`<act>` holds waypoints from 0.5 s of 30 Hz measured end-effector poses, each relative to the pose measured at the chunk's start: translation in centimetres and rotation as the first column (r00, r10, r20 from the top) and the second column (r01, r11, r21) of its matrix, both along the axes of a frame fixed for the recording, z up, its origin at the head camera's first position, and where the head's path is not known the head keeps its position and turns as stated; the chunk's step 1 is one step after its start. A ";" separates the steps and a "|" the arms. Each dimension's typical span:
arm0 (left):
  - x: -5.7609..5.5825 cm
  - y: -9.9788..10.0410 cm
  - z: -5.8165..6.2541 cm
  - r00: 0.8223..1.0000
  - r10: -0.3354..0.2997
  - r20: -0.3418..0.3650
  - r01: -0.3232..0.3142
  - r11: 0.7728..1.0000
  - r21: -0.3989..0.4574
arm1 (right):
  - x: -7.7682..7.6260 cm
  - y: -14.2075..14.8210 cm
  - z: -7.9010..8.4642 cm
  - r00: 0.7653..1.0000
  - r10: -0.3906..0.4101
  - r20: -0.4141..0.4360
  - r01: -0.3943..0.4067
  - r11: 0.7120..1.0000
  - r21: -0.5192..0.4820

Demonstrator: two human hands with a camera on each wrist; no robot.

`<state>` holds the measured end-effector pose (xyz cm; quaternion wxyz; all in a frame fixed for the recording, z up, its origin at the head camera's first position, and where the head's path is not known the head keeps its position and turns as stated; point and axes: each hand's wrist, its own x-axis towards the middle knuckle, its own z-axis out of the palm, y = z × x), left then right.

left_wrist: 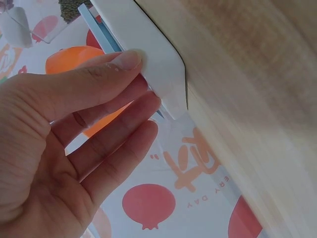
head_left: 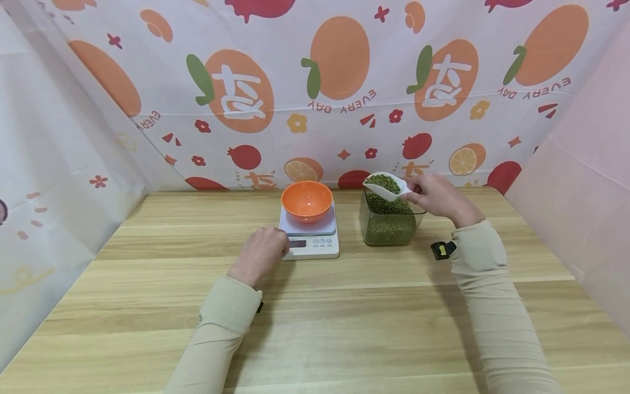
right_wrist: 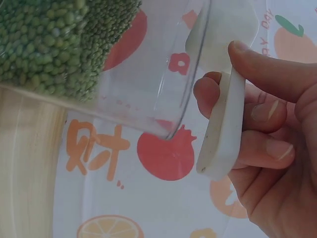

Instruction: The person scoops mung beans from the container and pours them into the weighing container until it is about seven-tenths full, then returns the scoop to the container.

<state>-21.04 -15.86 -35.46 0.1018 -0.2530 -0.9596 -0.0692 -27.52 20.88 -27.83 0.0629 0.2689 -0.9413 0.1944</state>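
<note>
My right hand [head_left: 435, 198] grips the handle of a white scoop [right_wrist: 224, 129], fingers wrapped around it. The scoop, heaped with green mung beans [head_left: 385, 182], is over a clear plastic container [right_wrist: 185, 82] that holds more mung beans [right_wrist: 54, 44]. My left hand [head_left: 263, 251] rests at the left front corner of a white kitchen scale [left_wrist: 153, 37], its thumb and fingertips touching or very near the edge, fingers loosely bent. An orange bowl [head_left: 307, 201] sits upright on the scale's platform. The digits on the scale's display [head_left: 298, 244] are too small to read.
The wooden table [head_left: 344, 334] runs up to a fruit-printed cloth [head_left: 344, 131] hanging close behind the scale and container. Plain pale cloth [head_left: 585, 180] hangs at the right side. The container stands a short way right of the scale.
</note>
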 end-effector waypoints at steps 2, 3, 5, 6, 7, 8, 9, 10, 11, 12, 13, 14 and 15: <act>0.0 0.0 0.0 1.000 -0.003 -0.005 0.003 1.000 0.002 | 0.0 -0.2 0.2 1.000 0.007 -0.005 -0.007 1.000 -0.001; 0.0 0.0 0.0 1.000 -0.004 -0.007 0.004 1.000 0.004 | -0.1 -0.3 0.3 1.000 0.009 -0.007 -0.009 1.000 0.000; 0.0 0.0 0.0 1.000 -0.008 -0.013 0.008 1.000 0.006 | -0.1 -0.5 0.4 1.000 0.011 -0.011 -0.011 1.000 0.002; 0.0 0.0 0.0 1.000 -0.011 -0.016 0.011 1.000 0.006 | -0.1 -0.6 0.5 1.000 0.011 -0.011 -0.011 1.000 0.003; 0.0 0.0 0.0 1.000 -0.011 -0.015 0.011 1.000 0.007 | -0.1 -0.7 0.6 1.000 0.012 -0.011 -0.012 1.000 0.003; 0.0 0.0 0.0 1.000 -0.013 -0.017 0.013 1.000 0.007 | -0.1 -0.8 0.6 1.000 0.011 -0.011 -0.011 1.000 0.003; 0.0 0.0 -0.1 1.000 -0.013 -0.018 0.013 1.000 0.008 | 0.0 -0.9 0.7 1.000 0.011 -0.012 -0.011 1.000 0.005; 0.0 0.0 -0.1 1.000 -0.014 -0.020 0.014 1.000 0.007 | 0.0 -1.0 0.8 1.000 0.013 -0.011 -0.013 1.000 0.003; 0.1 0.0 -0.1 1.000 -0.015 -0.022 0.015 1.000 0.007 | 0.0 -1.2 0.8 1.000 0.015 -0.013 -0.015 1.000 0.003; 0.1 0.0 -0.1 1.000 -0.016 -0.023 0.016 1.000 0.006 | -0.1 -1.3 0.9 1.000 0.017 -0.015 -0.017 1.000 0.003; 0.1 0.0 -0.1 1.000 -0.016 -0.022 0.016 1.000 0.006 | -0.1 -1.4 0.9 1.000 0.019 -0.022 -0.019 1.000 0.005; 0.1 0.0 -0.1 1.000 -0.016 -0.022 0.016 1.000 0.006 | -0.1 -1.6 1.0 0.999 0.021 -0.029 -0.021 1.000 0.007; 0.1 0.0 -0.1 1.000 -0.017 -0.023 0.017 1.000 0.006 | -0.1 -1.7 1.0 0.999 0.024 -0.035 -0.023 1.000 0.009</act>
